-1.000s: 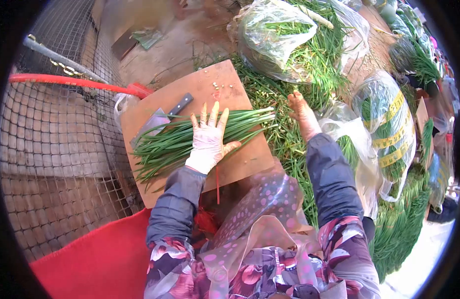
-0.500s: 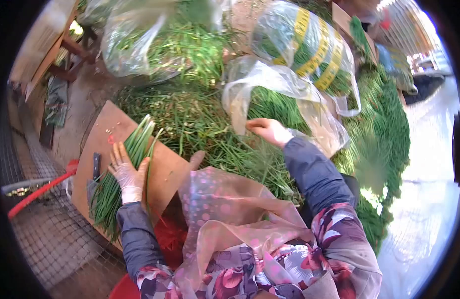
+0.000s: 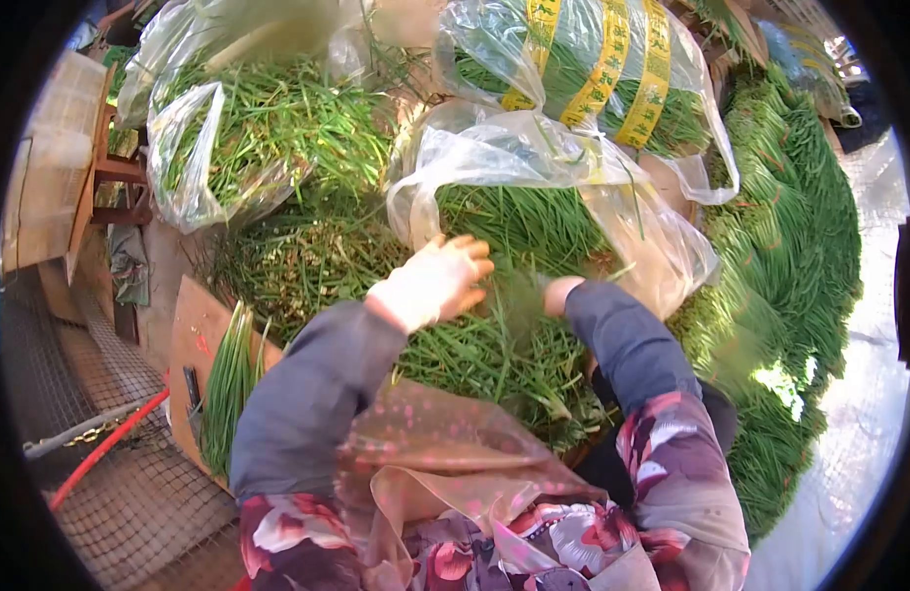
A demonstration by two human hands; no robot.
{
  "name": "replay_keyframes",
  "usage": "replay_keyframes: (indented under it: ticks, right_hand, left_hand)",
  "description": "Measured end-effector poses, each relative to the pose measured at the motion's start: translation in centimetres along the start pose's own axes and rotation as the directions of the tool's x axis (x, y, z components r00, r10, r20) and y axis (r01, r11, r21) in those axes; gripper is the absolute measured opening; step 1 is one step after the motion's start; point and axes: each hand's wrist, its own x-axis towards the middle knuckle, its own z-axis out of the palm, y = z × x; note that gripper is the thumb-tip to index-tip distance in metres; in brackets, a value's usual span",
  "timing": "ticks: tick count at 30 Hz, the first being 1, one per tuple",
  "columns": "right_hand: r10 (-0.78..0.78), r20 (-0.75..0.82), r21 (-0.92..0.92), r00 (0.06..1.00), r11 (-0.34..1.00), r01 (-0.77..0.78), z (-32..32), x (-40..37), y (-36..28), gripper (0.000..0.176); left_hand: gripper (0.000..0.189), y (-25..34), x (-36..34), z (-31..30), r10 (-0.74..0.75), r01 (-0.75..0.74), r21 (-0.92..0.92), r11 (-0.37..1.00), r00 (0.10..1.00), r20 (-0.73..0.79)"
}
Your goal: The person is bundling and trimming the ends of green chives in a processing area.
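Note:
My left hand [image 3: 437,280], in a thin pale glove, is over the loose green trimmings [image 3: 474,360], beside the mouth of an open clear plastic bag [image 3: 514,158]. Its fingers are apart and point right, and I see nothing in them. To its right, my right hand [image 3: 559,294] reaches toward the same spot; a blurred smudge hides its fingers. Long green chives [image 3: 524,222] fill the bag just beyond both hands. On the wooden board [image 3: 201,313] at left lies a bundle of chives [image 3: 230,394], with a dark-handled knife [image 3: 192,387] next to it.
A clear bag of loose greens [image 3: 287,128] stands at the back left. Behind the open bag is another with yellow printed tape [image 3: 603,74]. Stacked chive bundles [image 3: 800,246] run along the right. A red pole [image 3: 105,448] and netting [image 3: 110,522] are at lower left.
My left hand has left the chive bundle on the board and swung right, over the trimmings near my right hand. My right hand has drawn slightly down and right. The view has shifted too.

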Motion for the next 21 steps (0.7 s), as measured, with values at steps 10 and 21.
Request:
replay_keyframes:
  ticks: [10,21]
  right_hand:
    - [0.112,-0.746,0.24,0.657,0.965,0.107,-25.4,6.7,5.8,0.03]
    - [-0.052,-0.785,0.109,0.618,0.969,0.22,-22.2,8.7,4.7,0.078]
  left_hand:
    - [0.045,-17.9,8.1,-3.2,-0.735,0.748,0.081,0.659,0.663,-0.141]
    - [0.037,-13.2,9.4,1.3,-0.319,0.351,-0.354,0.867,0.936,0.148]
